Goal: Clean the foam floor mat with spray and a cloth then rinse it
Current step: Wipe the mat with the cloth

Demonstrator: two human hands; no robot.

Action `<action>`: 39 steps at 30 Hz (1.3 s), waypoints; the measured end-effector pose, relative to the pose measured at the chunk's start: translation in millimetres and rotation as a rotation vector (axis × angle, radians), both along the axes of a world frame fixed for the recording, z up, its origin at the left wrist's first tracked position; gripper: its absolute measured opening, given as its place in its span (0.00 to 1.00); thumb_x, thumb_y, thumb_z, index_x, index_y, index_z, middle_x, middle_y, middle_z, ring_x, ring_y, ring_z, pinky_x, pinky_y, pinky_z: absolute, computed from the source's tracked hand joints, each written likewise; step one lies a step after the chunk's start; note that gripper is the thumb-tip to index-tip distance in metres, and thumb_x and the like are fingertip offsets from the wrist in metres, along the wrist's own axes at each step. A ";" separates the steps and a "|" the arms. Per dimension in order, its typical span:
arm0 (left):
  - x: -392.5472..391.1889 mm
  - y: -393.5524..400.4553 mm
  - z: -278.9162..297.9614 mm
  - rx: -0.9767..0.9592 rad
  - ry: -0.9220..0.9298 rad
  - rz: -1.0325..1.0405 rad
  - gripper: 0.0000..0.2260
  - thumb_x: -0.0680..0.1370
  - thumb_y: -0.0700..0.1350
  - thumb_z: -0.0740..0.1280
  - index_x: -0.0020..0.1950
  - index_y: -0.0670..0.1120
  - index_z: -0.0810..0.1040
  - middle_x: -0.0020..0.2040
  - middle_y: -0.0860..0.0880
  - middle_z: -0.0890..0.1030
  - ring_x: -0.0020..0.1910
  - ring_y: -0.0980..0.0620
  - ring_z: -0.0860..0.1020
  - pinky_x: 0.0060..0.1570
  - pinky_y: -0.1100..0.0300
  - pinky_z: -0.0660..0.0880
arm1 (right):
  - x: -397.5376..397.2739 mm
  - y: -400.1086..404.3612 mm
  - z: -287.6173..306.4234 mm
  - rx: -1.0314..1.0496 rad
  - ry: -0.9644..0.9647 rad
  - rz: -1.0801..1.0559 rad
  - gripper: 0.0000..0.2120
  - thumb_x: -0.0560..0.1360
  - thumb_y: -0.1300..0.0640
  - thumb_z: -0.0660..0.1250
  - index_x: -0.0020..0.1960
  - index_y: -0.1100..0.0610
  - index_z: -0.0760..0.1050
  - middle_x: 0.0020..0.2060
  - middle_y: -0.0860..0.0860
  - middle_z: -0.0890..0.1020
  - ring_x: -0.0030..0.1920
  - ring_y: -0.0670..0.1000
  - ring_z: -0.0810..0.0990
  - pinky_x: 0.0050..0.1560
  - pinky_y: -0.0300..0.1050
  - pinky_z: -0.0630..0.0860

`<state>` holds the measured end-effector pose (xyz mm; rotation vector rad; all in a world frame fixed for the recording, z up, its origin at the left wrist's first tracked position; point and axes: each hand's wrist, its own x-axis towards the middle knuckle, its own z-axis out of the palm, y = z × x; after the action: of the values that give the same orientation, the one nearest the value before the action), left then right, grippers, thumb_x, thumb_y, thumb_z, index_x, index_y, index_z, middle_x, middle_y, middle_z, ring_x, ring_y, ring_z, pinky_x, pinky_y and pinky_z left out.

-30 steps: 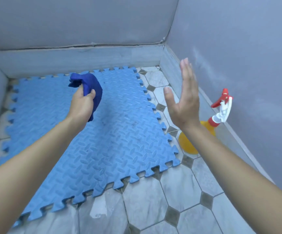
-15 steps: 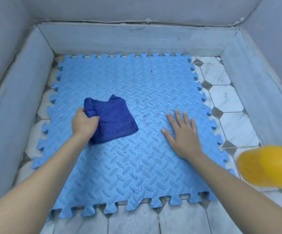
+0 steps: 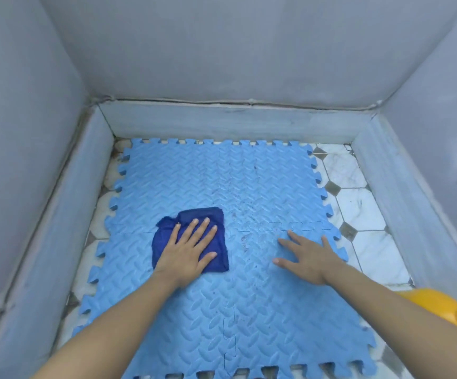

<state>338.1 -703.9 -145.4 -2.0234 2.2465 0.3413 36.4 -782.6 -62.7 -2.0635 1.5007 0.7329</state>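
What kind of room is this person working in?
Probably a bathroom or wash area: a tiled floor with dark diamond insets, a raised stone kerb around it, and bare grey walls.

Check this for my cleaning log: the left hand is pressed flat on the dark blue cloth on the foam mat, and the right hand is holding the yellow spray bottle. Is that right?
Not quite. The right hand holds nothing; it lies flat on the foam mat, fingers spread. The yellow spray bottle sits apart at the right edge. The head view shows it. The left hand is pressed flat on the dark blue cloth, as you said.
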 end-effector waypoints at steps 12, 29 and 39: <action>-5.4 -9.8 -11.5 -0.135 0.053 -0.020 0.29 0.80 0.64 0.46 0.78 0.53 0.53 0.79 0.50 0.53 0.77 0.42 0.51 0.71 0.38 0.46 | 1.9 17.1 -17.9 -0.055 -0.126 -0.089 0.47 0.61 0.21 0.39 0.78 0.37 0.45 0.78 0.39 0.40 0.79 0.47 0.40 0.75 0.60 0.35; -19.4 -52.2 -7.2 -0.093 -0.012 -0.142 0.25 0.82 0.60 0.46 0.79 0.55 0.50 0.79 0.50 0.52 0.78 0.47 0.48 0.71 0.45 0.49 | 17.5 -161.0 -65.5 -0.642 -0.523 -0.234 0.21 0.81 0.47 0.56 0.71 0.53 0.70 0.76 0.57 0.62 0.76 0.61 0.59 0.74 0.60 0.55; 87.7 -192.4 -16.9 -0.156 0.069 0.509 0.34 0.79 0.65 0.43 0.79 0.45 0.46 0.79 0.47 0.45 0.77 0.43 0.44 0.75 0.46 0.44 | -18.7 -167.5 -92.4 -0.737 -0.532 -0.350 0.24 0.79 0.53 0.51 0.71 0.59 0.71 0.72 0.56 0.71 0.75 0.56 0.64 0.76 0.55 0.51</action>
<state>425.7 -896.2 -162.3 -2.6924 1.8079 0.2820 17.7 -950.1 -155.1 -2.1146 1.8727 -0.5536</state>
